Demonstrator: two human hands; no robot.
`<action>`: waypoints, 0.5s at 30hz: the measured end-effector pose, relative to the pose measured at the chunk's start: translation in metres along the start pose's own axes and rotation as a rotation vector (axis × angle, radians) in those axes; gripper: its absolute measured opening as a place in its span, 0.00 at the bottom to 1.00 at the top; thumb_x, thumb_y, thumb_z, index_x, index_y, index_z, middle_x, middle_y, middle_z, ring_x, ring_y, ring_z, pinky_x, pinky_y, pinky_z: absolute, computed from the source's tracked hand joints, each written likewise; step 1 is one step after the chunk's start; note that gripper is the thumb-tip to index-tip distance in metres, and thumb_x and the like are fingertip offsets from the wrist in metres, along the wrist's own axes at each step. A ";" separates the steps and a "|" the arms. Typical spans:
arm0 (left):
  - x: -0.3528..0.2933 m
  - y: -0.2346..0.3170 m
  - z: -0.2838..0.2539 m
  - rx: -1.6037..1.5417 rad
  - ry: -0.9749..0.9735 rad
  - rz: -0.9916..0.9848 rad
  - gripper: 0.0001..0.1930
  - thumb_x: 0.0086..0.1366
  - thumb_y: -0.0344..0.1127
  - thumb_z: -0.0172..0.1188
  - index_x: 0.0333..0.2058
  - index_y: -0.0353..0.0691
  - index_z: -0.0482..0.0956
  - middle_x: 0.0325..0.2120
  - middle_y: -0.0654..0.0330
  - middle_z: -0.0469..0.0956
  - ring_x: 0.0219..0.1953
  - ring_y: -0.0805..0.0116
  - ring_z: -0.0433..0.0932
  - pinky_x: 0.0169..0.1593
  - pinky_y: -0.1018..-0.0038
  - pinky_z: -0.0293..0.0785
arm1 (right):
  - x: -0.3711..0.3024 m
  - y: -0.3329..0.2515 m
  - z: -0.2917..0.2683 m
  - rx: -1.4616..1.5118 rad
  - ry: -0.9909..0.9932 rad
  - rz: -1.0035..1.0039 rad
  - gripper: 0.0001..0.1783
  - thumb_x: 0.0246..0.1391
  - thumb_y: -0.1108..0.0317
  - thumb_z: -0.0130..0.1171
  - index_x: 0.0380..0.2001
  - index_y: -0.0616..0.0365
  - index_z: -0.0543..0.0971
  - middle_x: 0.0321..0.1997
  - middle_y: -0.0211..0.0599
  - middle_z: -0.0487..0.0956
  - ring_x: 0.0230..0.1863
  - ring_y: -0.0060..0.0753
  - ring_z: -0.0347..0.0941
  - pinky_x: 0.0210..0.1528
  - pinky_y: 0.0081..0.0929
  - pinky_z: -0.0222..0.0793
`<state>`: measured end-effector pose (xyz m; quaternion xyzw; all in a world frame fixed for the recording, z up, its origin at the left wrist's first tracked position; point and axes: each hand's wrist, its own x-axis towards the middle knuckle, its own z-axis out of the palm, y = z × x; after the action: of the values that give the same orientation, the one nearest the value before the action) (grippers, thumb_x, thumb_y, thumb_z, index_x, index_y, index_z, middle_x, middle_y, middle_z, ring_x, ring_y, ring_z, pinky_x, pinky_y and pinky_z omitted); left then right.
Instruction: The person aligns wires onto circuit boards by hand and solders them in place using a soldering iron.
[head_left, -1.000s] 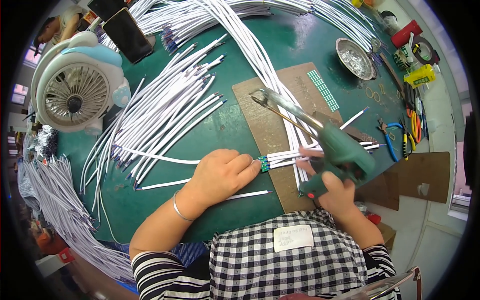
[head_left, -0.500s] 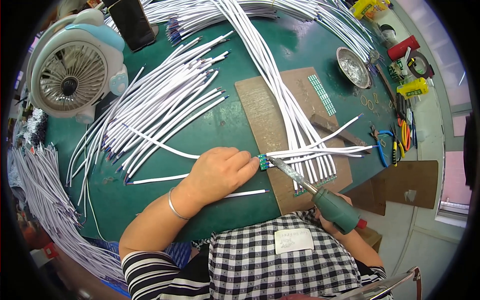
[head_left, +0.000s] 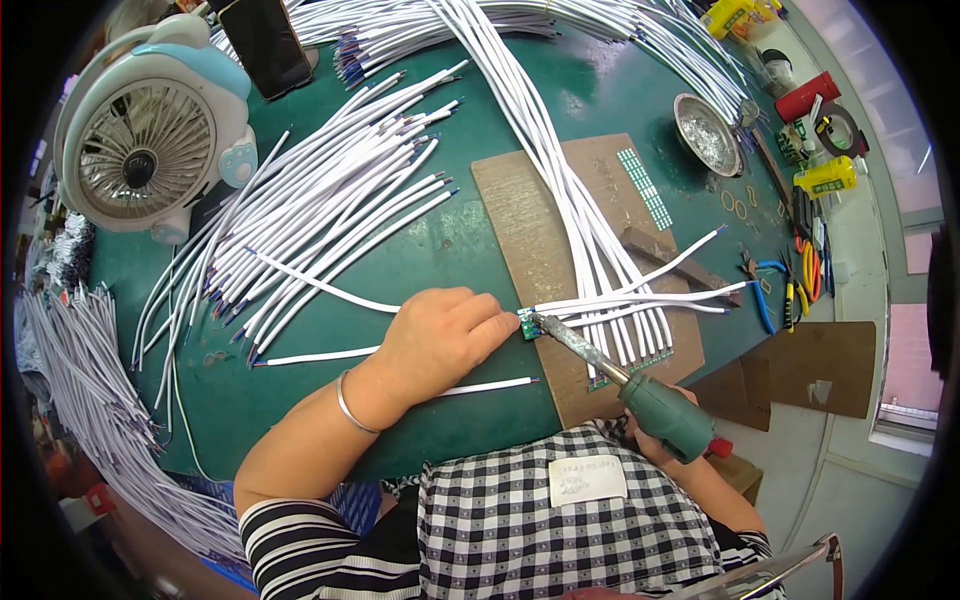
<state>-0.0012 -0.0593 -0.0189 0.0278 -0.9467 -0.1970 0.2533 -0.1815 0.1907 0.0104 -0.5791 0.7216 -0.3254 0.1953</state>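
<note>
My left hand (head_left: 438, 342) is closed over white cables (head_left: 335, 292) that run in from the left and pass under it. Its fingertips are pressed together at the left edge of a small green circuit board (head_left: 529, 324), hiding the cable ends there. In my right hand (head_left: 652, 442) is a soldering iron (head_left: 668, 415) with a green handle, which covers most of the fingers. The iron's tip rests at the right side of the board, where more white cables (head_left: 640, 300) lead off to the right.
Under the board's right side lies a brown work board (head_left: 520, 215) crossed by a bundle of white cables (head_left: 535, 130). Beyond are a metal bowl (head_left: 708, 135), pliers (head_left: 768, 290) and a strip of small green boards (head_left: 645, 190). A fan (head_left: 140, 160) and cable piles (head_left: 330, 190) stand left.
My left fingers have shifted slightly, with the thumb now more stretched toward the circuit board. The soldering iron's handle has moved a little up and left; its tip stays at the board.
</note>
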 end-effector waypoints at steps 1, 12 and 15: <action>0.000 0.000 0.000 0.024 -0.024 0.018 0.09 0.47 0.29 0.56 0.31 0.41 0.78 0.23 0.64 0.74 0.23 0.69 0.73 0.24 0.75 0.69 | -0.001 0.000 0.001 0.018 -0.007 0.003 0.05 0.42 0.69 0.54 0.22 0.59 0.75 0.16 0.29 0.73 0.19 0.30 0.72 0.25 0.25 0.67; -0.001 0.005 0.000 0.099 -0.048 0.049 0.10 0.48 0.29 0.57 0.32 0.38 0.77 0.24 0.63 0.73 0.24 0.69 0.72 0.25 0.75 0.69 | 0.001 -0.004 -0.001 -0.025 -0.002 0.005 0.02 0.42 0.74 0.54 0.24 0.58 0.75 0.17 0.28 0.73 0.21 0.31 0.72 0.28 0.27 0.67; -0.001 0.005 0.000 0.097 -0.048 0.050 0.10 0.48 0.29 0.56 0.33 0.38 0.77 0.24 0.63 0.73 0.24 0.69 0.72 0.26 0.75 0.70 | 0.000 -0.006 0.000 -0.061 0.029 -0.035 0.03 0.42 0.74 0.56 0.24 0.58 0.76 0.17 0.30 0.73 0.21 0.32 0.72 0.28 0.27 0.68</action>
<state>-0.0007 -0.0544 -0.0175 0.0118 -0.9614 -0.1451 0.2334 -0.1777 0.1901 0.0145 -0.5926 0.7235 -0.3153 0.1612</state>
